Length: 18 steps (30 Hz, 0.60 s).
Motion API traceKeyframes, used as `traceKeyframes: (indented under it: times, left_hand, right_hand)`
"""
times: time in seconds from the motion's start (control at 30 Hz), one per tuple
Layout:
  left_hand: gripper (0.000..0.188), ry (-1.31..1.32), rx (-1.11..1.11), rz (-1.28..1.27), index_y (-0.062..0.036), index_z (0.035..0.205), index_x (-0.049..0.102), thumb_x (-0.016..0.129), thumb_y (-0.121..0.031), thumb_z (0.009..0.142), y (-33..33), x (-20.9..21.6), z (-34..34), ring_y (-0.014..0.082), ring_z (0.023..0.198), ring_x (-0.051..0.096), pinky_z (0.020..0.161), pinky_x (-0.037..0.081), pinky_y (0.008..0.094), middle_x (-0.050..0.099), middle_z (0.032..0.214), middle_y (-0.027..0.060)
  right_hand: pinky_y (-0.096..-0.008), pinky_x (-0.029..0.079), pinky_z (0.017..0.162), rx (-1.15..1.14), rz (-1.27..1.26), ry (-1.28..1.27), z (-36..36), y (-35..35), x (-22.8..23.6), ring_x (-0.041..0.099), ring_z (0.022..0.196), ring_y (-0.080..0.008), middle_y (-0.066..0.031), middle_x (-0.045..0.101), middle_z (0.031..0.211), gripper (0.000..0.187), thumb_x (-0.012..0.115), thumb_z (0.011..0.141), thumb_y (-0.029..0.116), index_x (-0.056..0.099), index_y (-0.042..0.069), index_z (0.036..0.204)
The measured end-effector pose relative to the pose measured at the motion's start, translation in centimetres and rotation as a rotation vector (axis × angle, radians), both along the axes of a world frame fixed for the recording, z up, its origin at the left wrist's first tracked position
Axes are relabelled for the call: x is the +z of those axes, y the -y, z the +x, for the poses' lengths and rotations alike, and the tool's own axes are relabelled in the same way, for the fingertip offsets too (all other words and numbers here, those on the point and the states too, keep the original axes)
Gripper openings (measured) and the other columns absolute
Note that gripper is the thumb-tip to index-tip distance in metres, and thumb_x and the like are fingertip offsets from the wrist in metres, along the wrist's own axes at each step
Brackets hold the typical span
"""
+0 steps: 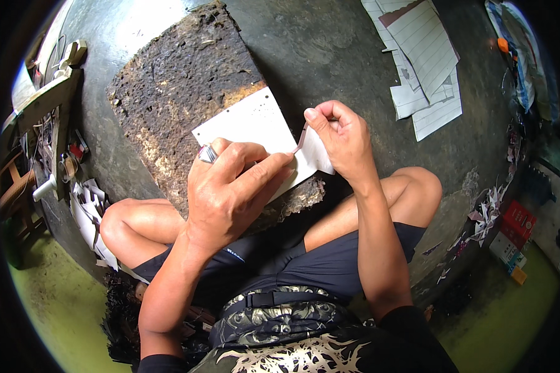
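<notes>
A thin white rectangular plate (242,118) with small dark dots near its corners lies on a rough, dark, pitted block (174,81). My left hand (227,186), with a ring on one finger, is bent over the plate. Its fingers are pressed together, and the tips meet the edge of a small white piece of paper (317,152) at the plate's right side. My right hand (342,133) pinches the upper part of that paper between thumb and fingers. A narrow brownish edge of the paper runs between both hands. My left palm hides part of the plate.
Lined and printed paper sheets (423,62) lie on the grey floor (330,50) at the far right. Paper scraps (488,214) and a red box (518,222) are at the right. Wooden pieces (59,118) stand at the left, with white offcuts (90,211) beside my knee.
</notes>
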<state>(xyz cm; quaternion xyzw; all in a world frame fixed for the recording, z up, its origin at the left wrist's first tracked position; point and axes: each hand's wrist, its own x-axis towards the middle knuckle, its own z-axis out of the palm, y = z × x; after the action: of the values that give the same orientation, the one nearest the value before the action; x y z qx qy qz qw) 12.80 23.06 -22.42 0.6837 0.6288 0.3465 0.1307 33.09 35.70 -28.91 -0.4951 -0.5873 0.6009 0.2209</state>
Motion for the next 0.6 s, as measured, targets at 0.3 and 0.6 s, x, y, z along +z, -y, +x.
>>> traceKeyframes:
  times: [0.3,0.6]
  left_hand:
    - [0.037,0.01,-0.005,0.0,-0.0158,0.118,0.086,0.097,-0.013,0.083,0.1,-0.2,-0.1,0.0206,0.082,0.064,0.068,0.049,0.0377,0.069,0.099,0.0006]
    - [0.038,0.018,-0.007,-0.008,-0.016,0.12,0.087,0.097,-0.013,0.083,0.1,-0.1,0.0,0.0201,0.082,0.064,0.069,0.049,0.0376,0.068,0.099,0.0003]
  right_hand:
    - [-0.0223,0.045,0.062,-0.017,-0.018,0.003,0.4,-0.7,-1.3,0.058,0.073,-0.0006,0.0045,0.069,0.082,0.028,0.077,0.114,0.028,0.074,0.002,0.104]
    - [-0.0277,0.05,0.063,-0.01,-0.034,0.05,0.9,-1.2,-2.0,0.06,0.073,-0.0052,-0.0007,0.072,0.082,0.029,0.08,0.112,0.027,0.075,-0.001,0.103]
